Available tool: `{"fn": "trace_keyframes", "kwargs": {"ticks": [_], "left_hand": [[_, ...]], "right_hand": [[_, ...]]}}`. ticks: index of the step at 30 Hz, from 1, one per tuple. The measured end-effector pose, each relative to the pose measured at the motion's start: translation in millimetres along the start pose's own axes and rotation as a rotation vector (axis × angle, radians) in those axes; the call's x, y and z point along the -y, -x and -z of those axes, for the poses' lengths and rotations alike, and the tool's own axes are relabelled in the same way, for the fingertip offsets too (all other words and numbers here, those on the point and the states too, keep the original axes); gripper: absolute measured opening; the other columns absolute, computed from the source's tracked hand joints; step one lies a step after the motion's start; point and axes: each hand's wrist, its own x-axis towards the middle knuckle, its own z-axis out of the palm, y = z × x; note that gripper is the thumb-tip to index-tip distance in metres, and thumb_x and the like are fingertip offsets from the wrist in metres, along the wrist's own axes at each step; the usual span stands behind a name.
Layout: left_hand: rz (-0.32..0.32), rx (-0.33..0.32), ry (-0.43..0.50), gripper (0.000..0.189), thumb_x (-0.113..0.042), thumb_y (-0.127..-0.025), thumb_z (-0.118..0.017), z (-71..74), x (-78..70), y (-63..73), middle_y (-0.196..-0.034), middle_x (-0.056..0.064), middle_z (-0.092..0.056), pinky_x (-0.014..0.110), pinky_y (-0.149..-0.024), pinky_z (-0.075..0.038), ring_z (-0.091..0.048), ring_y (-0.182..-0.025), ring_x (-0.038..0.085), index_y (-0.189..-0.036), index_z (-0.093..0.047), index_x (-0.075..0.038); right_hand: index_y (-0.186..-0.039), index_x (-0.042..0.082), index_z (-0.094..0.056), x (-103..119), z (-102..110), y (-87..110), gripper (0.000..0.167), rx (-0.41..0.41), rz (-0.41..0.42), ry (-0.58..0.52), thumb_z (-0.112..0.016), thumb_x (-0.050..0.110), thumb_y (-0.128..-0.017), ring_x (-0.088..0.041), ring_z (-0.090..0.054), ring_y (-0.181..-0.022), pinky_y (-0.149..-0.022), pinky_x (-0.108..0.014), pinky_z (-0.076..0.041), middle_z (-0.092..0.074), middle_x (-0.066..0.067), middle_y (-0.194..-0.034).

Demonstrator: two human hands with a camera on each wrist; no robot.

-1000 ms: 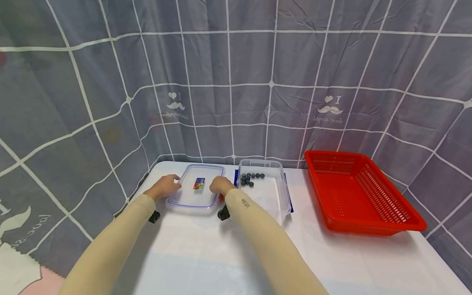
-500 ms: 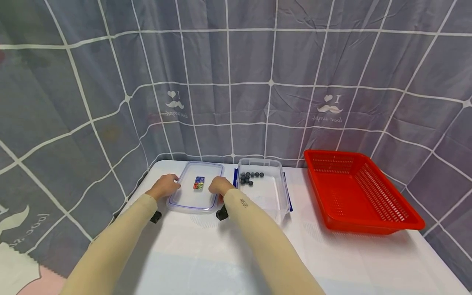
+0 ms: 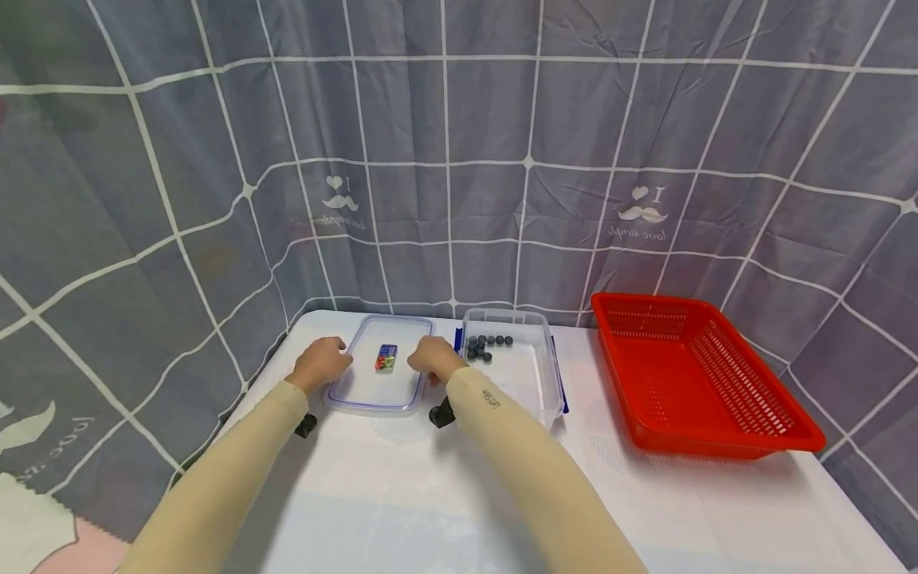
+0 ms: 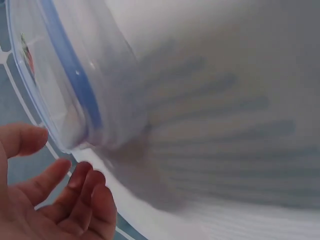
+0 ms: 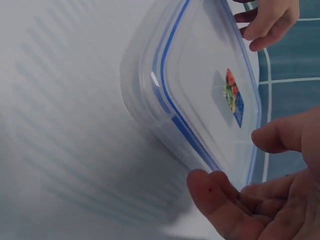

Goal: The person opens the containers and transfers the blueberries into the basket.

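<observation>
A clear plastic food container with a blue-edged lid rests on the white table at the left, a colourful label on its top. My left hand is at its left edge; in the left wrist view the fingers are loosely bent just off the corner, nothing between them. At the opposite edge is my right hand. The right wrist view shows its thumb apart from the fingers, with the fingertips right at the rim. Beside it stands a clear box holding several small dark balls.
To the right sits a large red plastic basket with slotted sides. Blue clips stick out from the clear box's sides. Behind the white table hangs a grey curtain with white grid lines.
The food container looks slightly lower and flatter on the table than a second ago. My right hand has shifted slightly; the left hand stays almost still.
</observation>
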Motion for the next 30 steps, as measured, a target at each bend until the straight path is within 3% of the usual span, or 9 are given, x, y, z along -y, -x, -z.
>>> {"fn": "trace_keyframes", "kwargs": {"ticks": [4, 8, 11, 14, 19, 24, 30], "left_hand": [[-0.035, -0.082, -0.003, 0.05, -0.027, -0.097, -0.051, 3.6, -8.2, 0.1, -0.134, 0.03, -0.056, 0.058, -0.094, -0.048, -0.056, -0.12, 0.046, -0.134, -0.056, 0.007], [-0.064, -0.108, 0.016, 0.051, -0.028, -0.096, -0.052, 4.4, -21.1, 3.0, -0.13, 0.028, -0.058, 0.058, -0.093, -0.048, -0.056, -0.12, 0.046, -0.135, -0.056, 0.004], [-0.083, -0.108, 0.044, 0.049, -0.027, -0.096, -0.052, 4.1, -32.2, 7.0, -0.126, 0.025, -0.06, 0.057, -0.092, -0.048, -0.059, -0.116, 0.043, -0.135, -0.057, 0.003], [-0.122, -0.125, 0.074, 0.046, -0.025, -0.095, -0.054, 3.2, -44.9, 12.3, -0.122, 0.024, -0.063, 0.055, -0.091, -0.048, -0.061, -0.111, 0.04, -0.132, -0.059, 0.002], [-0.224, -0.15, 0.156, 0.044, -0.022, -0.094, -0.058, -2.6, -71.5, 22.5, -0.115, 0.021, -0.068, 0.052, -0.091, -0.049, -0.064, -0.105, 0.036, -0.13, -0.061, 0.002], [-0.299, -0.167, 0.235, 0.045, -0.022, -0.094, -0.058, -10.1, -102.3, 38.3, -0.112, 0.02, -0.069, 0.049, -0.089, -0.051, -0.066, -0.102, 0.034, -0.132, -0.059, 0.0], [-0.329, -0.121, 0.318, 0.05, -0.028, -0.097, -0.059, -29.2, -138.5, 65.0, -0.118, 0.017, -0.067, 0.047, -0.089, -0.052, -0.066, -0.103, 0.03, -0.14, -0.054, -0.006]], "right_hand": [[-0.11, -0.002, -0.064, 0.5, 11.3, 5.7, 0.028, -0.022, 0.074, -0.046, -0.057, 0.022, -0.099, -0.022, -0.066, -0.053, -0.068, -0.036, -0.06, -0.059, -0.009, -0.074], [-0.1, -0.002, -0.065, 4.0, 21.1, 15.5, 0.028, -0.065, 0.169, -0.041, -0.055, 0.024, -0.1, -0.026, -0.073, -0.065, -0.072, -0.033, -0.06, -0.057, -0.007, -0.067], [-0.105, -0.003, -0.067, 6.2, 29.1, 24.5, 0.031, -0.097, 0.23, -0.029, -0.053, 0.025, -0.101, -0.021, -0.07, -0.058, -0.069, -0.029, -0.058, -0.057, -0.004, -0.068], [-0.12, -0.004, -0.066, 4.0, 38.7, 29.3, 0.037, -0.116, 0.272, -0.057, -0.052, 0.025, -0.101, -0.014, -0.064, -0.052, -0.07, -0.028, -0.057, -0.055, -0.001, -0.064], [-0.131, -0.002, -0.062, -8.8, 59.3, 34.9, 0.042, -0.133, 0.281, -0.2, -0.053, 0.023, -0.1, -0.013, -0.057, -0.051, -0.07, -0.03, -0.056, -0.052, 0.001, -0.056], [-0.138, -0.004, -0.057, -23.8, 79.2, 39.1, 0.046, -0.144, 0.274, -0.372, -0.051, 0.02, -0.099, -0.012, -0.051, -0.052, -0.058, -0.027, -0.051, -0.057, -0.002, -0.068], [-0.142, 0.001, -0.055, -45.5, 96.2, 35.5, 0.048, -0.165, 0.252, -0.455, -0.047, 0.017, -0.098, -0.015, -0.057, -0.064, -0.061, -0.03, -0.054, -0.068, -0.02, -0.098]]}}
